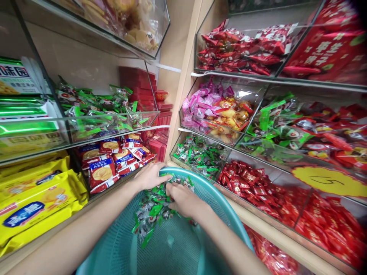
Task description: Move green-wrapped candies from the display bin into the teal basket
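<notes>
A teal plastic basket point(229, 202) is tilted in front of me, with green-and-clear wrapped candies point(155, 210) heaped against its far left side. My left hand point(151, 175) is at the far rim, its fingers over the edge and its thumb inside, closed on the basket. Inside, my right hand point(183, 198) reaches into the candies with curled fingers. Its fingertips are partly hidden among the wrappers, and it appears closed on some of them.
Clear-fronted shelf bins surround the basket. To the left are yellow biscuit packs point(43, 202) and red-and-blue cookie packets point(114, 160). On the right lie green candies point(197, 154), red candies point(249, 181) and a yellow price tag point(329, 180). A wooden post point(180, 88) stands between.
</notes>
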Tool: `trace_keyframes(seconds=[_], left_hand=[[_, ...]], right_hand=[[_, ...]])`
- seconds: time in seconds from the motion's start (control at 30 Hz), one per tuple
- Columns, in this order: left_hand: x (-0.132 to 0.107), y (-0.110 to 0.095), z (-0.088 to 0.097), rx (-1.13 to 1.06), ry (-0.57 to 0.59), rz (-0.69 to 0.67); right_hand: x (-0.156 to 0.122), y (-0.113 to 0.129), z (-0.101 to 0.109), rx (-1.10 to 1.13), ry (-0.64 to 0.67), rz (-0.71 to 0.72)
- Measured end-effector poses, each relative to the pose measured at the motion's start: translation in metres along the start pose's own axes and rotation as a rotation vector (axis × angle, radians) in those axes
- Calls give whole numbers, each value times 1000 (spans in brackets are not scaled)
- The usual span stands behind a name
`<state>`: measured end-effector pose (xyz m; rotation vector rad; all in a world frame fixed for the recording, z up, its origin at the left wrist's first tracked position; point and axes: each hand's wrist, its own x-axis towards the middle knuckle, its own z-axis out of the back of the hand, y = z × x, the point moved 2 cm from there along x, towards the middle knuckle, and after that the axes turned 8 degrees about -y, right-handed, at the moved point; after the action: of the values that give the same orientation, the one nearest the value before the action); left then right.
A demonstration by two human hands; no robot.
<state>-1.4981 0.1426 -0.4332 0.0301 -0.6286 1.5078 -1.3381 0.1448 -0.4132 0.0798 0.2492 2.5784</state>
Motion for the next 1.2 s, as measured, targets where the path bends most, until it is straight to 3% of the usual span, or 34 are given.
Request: trace_keyframes(seconds=[0.1,0.2,0.3,0.37,0.53,0.73,0.93,1.1,1.2], left_hand=[[0,0,0,0,-6,-8],[0,0,-1,9,7,-5],[1,2,-2,12,11,-19],[2,4,-4,7,9,-30],[2,7,-7,-2,22,-30],[1,4,-8,16,21,-28],[0,3,-6,9,28,-33],[0,5,-7,16,22,-24],[0,4,-8,20,21,-34]], right_hand=[[3,-16,4,137,-135,-4],[8,-38,14,248,-396,-45],[14,-60,19,247,-661,-119],[20,-75,15,215,-745,-175],[40,-103,-1,321,-634,-276],[47,-108,1,674,-447,-312],[41,-110,5,828,-512,-317],[41,-113,1,797,-444,-268],[43,-113,0,718,-477,-265]])
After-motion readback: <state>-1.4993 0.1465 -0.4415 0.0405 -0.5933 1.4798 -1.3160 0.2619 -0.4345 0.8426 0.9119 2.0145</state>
